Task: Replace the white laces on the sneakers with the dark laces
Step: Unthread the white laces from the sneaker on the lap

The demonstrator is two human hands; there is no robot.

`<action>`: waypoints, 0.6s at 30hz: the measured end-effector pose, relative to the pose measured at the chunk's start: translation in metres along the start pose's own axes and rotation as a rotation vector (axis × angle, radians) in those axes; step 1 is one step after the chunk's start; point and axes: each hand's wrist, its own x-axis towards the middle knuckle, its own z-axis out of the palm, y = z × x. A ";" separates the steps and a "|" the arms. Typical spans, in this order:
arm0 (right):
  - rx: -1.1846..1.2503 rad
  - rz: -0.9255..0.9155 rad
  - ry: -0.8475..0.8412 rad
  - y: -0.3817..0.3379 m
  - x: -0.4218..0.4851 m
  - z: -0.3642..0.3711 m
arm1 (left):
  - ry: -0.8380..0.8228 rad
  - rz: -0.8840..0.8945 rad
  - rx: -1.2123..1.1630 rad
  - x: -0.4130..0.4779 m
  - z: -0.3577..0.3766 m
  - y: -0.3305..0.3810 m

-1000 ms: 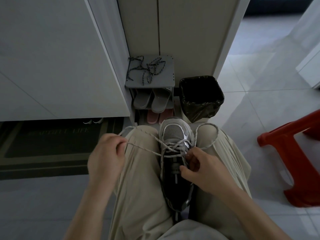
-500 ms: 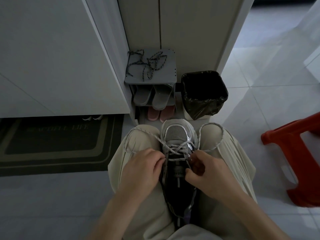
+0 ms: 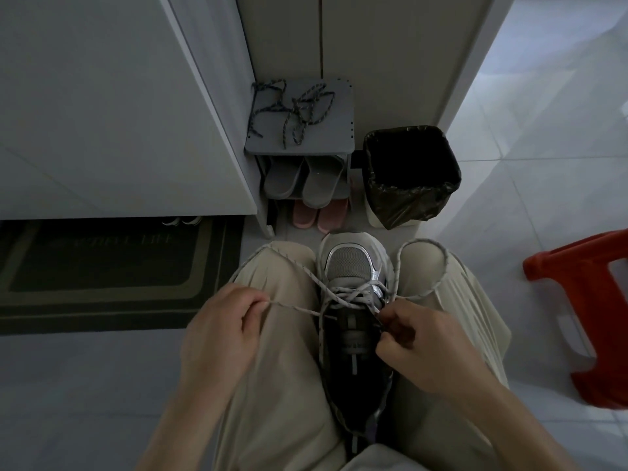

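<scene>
Mesh-toed sneaker [image 3: 351,266], woven white lace [image 3: 299,309], glossy red plastic stool [image 3: 584,300], pleated cloth trousers [image 3: 289,385]

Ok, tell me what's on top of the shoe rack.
The dark laces lie in a loose tangle on the top board of the rack. That board covers the far ends of the grey slippers on the shelf below; only their near ends stick out.

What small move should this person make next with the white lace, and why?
Probably pull the strand sideways, free of its eyelet: the left hand pinches the white lace, the right hand pinches at the sneaker's eyelets, crossings sit near the toe, and the dark laces lie on the shelf.
</scene>
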 end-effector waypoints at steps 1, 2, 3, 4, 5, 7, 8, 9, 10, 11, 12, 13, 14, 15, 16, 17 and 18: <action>0.004 -0.002 -0.002 -0.001 0.000 0.000 | 0.020 -0.008 -0.015 0.001 0.001 0.001; 0.007 -0.007 -0.004 -0.001 0.000 0.000 | 0.038 -0.018 -0.026 0.003 0.003 0.004; 0.009 -0.014 -0.006 0.000 -0.001 0.000 | 0.054 -0.025 -0.033 0.005 0.005 0.007; 0.009 -0.017 -0.010 0.000 -0.001 -0.001 | 0.068 -0.038 -0.028 0.007 0.006 0.010; 0.005 -0.021 -0.015 0.001 -0.002 -0.002 | 0.087 -0.068 -0.024 0.009 0.007 0.010; -0.012 -0.029 -0.028 0.002 -0.004 -0.003 | 0.146 -0.213 -0.046 0.018 0.003 0.001; -0.018 -0.033 -0.031 0.002 -0.004 -0.004 | 0.165 -0.286 -0.069 0.024 -0.003 -0.006; -0.019 -0.034 -0.031 0.002 -0.005 -0.005 | 0.145 -0.327 -0.074 0.029 -0.010 -0.014; -0.018 -0.033 -0.028 0.002 -0.006 -0.006 | 0.086 -0.317 -0.041 0.033 -0.017 -0.021; -0.016 -0.029 -0.029 0.003 -0.006 -0.006 | 0.008 -0.263 0.018 0.035 -0.023 -0.025; -0.008 -0.025 -0.035 0.003 -0.006 -0.007 | -0.055 -0.186 0.064 0.035 -0.026 -0.025; 0.002 -0.021 -0.048 0.003 -0.006 -0.008 | -0.078 -0.108 0.077 0.033 -0.028 -0.021; 0.009 -0.019 -0.068 0.003 -0.005 -0.009 | -0.058 -0.041 0.057 0.030 -0.029 -0.013; 0.004 -0.020 -0.100 0.001 -0.004 -0.011 | -0.021 0.013 0.017 0.027 -0.028 -0.005; -0.017 -0.024 -0.136 -0.001 -0.003 -0.013 | 0.019 0.058 -0.019 0.024 -0.026 0.005; -0.042 -0.033 -0.157 -0.003 -0.001 -0.014 | 0.048 0.099 -0.040 0.022 -0.022 0.015; -0.063 -0.051 -0.147 -0.005 0.000 -0.016 | 0.057 0.139 -0.054 0.022 -0.016 0.025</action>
